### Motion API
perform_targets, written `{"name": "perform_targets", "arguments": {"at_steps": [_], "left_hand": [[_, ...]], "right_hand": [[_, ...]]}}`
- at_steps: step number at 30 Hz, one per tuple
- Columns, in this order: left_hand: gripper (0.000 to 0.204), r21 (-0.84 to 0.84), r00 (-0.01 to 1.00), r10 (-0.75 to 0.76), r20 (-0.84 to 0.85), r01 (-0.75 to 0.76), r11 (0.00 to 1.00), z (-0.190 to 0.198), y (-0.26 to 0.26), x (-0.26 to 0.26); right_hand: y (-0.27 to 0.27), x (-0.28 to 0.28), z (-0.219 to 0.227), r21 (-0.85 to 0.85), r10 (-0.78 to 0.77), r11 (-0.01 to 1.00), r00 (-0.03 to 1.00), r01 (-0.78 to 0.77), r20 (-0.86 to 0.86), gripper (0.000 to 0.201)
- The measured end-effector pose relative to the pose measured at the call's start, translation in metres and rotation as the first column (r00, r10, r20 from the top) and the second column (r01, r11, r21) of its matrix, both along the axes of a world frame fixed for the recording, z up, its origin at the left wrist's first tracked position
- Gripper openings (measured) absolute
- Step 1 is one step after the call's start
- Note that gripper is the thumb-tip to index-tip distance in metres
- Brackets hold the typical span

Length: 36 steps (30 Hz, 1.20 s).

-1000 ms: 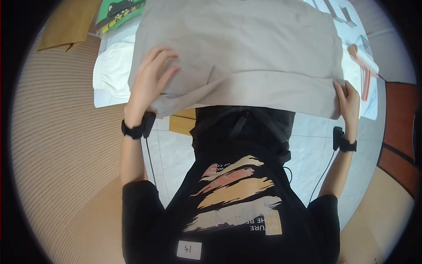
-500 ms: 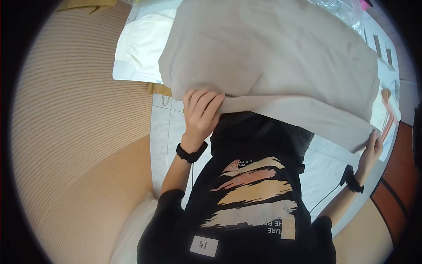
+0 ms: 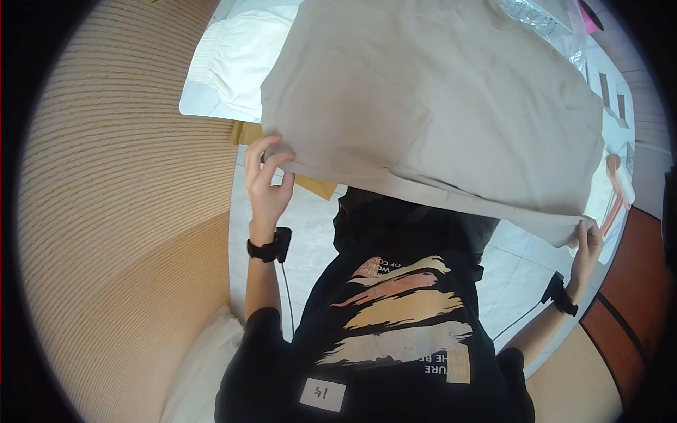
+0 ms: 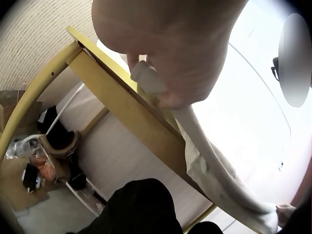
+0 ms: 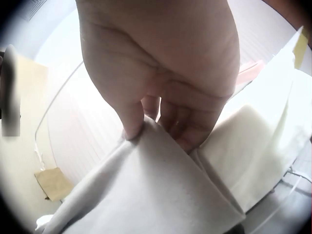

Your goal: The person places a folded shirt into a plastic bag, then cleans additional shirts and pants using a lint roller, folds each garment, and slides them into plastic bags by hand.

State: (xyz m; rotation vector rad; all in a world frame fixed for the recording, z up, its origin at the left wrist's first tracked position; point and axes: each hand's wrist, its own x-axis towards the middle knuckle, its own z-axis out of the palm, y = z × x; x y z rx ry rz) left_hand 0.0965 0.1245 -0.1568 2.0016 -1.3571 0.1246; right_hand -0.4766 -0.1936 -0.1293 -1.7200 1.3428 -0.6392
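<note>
A large grey-beige cloth (image 3: 430, 106) lies over the table, its near edge turned up in a long narrow fold. At the left end of that fold, my left hand (image 3: 266, 194) pinches the edge between thumb and fingers; the left wrist view shows the cloth's corner (image 4: 148, 78) bunched there, partly hidden by the hand. My right hand (image 3: 587, 250) grips the fold's right end. Up close in the right wrist view, the thumb and fingers nip the peak of the cloth (image 5: 146, 170). The near edge slants down toward the right.
White gathered fabric (image 3: 247, 60) lies on the table at the left. Right of the cloth are a pinkish strap-like item (image 3: 615, 204) and, farther back, clear plastic packaging (image 3: 546, 25). The table's yellow wooden frame (image 4: 122, 114) shows below, with bags and small items on a lower level.
The view has shifted. The left hand went from resting open over the cloth to the fold's left end, then outward to the corner. The fold has become narrower and straighter. The right hand keeps its end.
</note>
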Motion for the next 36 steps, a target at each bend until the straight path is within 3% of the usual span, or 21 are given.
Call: {"name": "perform_targets", "arguments": {"at_steps": [1,3,5,7,8,10,11,13,17,19,21,22,23,24,25,27,28,29,31,32,36], "left_hand": [[0.035,-0.011,1.000,-0.005,-0.004,0.005,1.000,0.011,-0.004,-0.001],[0.035,0.131,0.983,-0.168,-0.077,0.177,0.975,0.049,-0.016,-0.001],[0.033,0.108,0.963,-0.245,-0.109,0.257,0.960,0.065,-0.042,0.005],[0.032,0.123,0.945,-0.324,0.051,0.316,0.941,0.076,-0.090,0.001],[0.032,0.122,0.944,-0.325,0.050,0.317,0.940,0.074,-0.113,0.004],[0.032,0.260,0.844,-0.520,0.131,0.477,0.840,0.070,-0.155,0.012],[0.032,0.257,0.840,-0.525,0.138,0.481,0.838,0.072,-0.165,0.013],[0.028,0.531,0.804,-0.593,0.043,0.484,0.695,0.078,-0.186,0.019],[0.020,0.531,0.658,-0.751,0.054,0.618,0.579,0.095,-0.194,0.029],[0.023,0.552,0.786,-0.466,-0.407,0.618,0.560,0.124,-0.192,0.038],[0.024,0.419,0.766,-0.628,-0.137,0.620,0.664,0.144,-0.203,0.068],[0.029,0.535,0.881,-0.467,-0.077,0.432,0.726,0.164,-0.220,0.070],[0.032,0.462,0.863,-0.505,0.027,0.437,0.772,0.162,-0.240,0.075],[0.035,0.380,0.838,-0.526,0.147,0.443,0.812,0.159,-0.262,0.084],[0.035,0.393,0.844,-0.511,0.160,0.421,0.817,0.151,-0.274,0.094],[0.040,0.276,0.696,-0.449,0.561,0.354,0.894,0.130,-0.275,0.119],[0.043,0.211,0.768,-0.375,0.519,0.311,0.927,0.130,-0.261,0.126],[0.040,0.078,0.839,-0.239,0.489,0.231,0.970,0.134,-0.239,0.119],[0.032,0.179,0.995,-0.001,0.099,-0.017,0.984,0.133,-0.186,0.113],[0.028,0.238,0.999,0.043,-0.009,-0.039,0.970,0.125,-0.161,0.113],[0.031,0.271,0.938,0.241,-0.250,-0.171,0.947,0.091,-0.104,0.096]], "right_hand": [[-0.001,-0.001,-0.002,0.004,0.010,1.000,1.000,-0.010,-0.025,0.021],[-0.004,0.001,-0.003,0.003,0.013,1.000,0.999,-0.013,-0.052,0.020],[-0.004,0.009,-0.002,0.018,0.039,0.999,0.995,-0.037,-0.090,0.019],[-0.006,0.009,0.000,0.032,0.053,0.998,0.990,-0.049,-0.130,0.020],[-0.005,0.011,0.001,0.052,0.060,0.997,0.992,-0.054,-0.112,0.020],[-0.005,0.014,0.002,0.064,0.065,0.996,0.993,-0.059,-0.095,0.019],[-0.005,0.014,0.003,0.057,0.058,0.997,0.994,-0.053,-0.091,0.019],[-0.001,0.015,0.006,0.029,0.068,0.997,0.988,-0.065,-0.135,0.018],[0.008,0.016,0.010,-0.030,0.054,0.998,0.995,-0.057,-0.087,0.017],[0.005,0.016,0.024,-0.021,0.081,0.996,0.992,-0.084,-0.102,0.018],[-0.007,0.021,0.033,-0.328,-0.055,0.943,0.998,0.046,-0.018,0.019],[-0.022,0.034,0.041,-0.354,-0.135,0.926,0.991,0.132,0.018,0.020],[-0.039,0.047,0.051,-0.376,-0.210,0.902,0.976,0.214,0.054,0.022],[-0.061,0.046,0.052,-0.402,-0.121,0.912,0.989,0.078,-0.084,0.025],[-0.072,0.041,0.044,-0.396,-0.102,0.916,0.993,0.068,-0.066,0.025],[-0.101,0.041,0.023,-0.423,-0.030,0.885,0.883,-0.195,-0.469,0.031],[-0.102,0.033,0.012,-0.359,-0.017,0.914,0.865,-0.190,-0.502,0.035],[-0.100,0.031,0.003,-0.240,-0.002,0.966,0.919,-0.101,-0.395,0.037],[-0.097,0.028,0.007,-0.022,-0.028,1.000,0.910,0.021,-0.414,0.036],[-0.097,0.016,-0.009,-0.062,-0.030,0.998,0.962,0.014,-0.272,0.034],[-0.101,0.025,-0.005,0.080,-0.021,0.996,0.970,0.042,-0.242,0.036]]}}
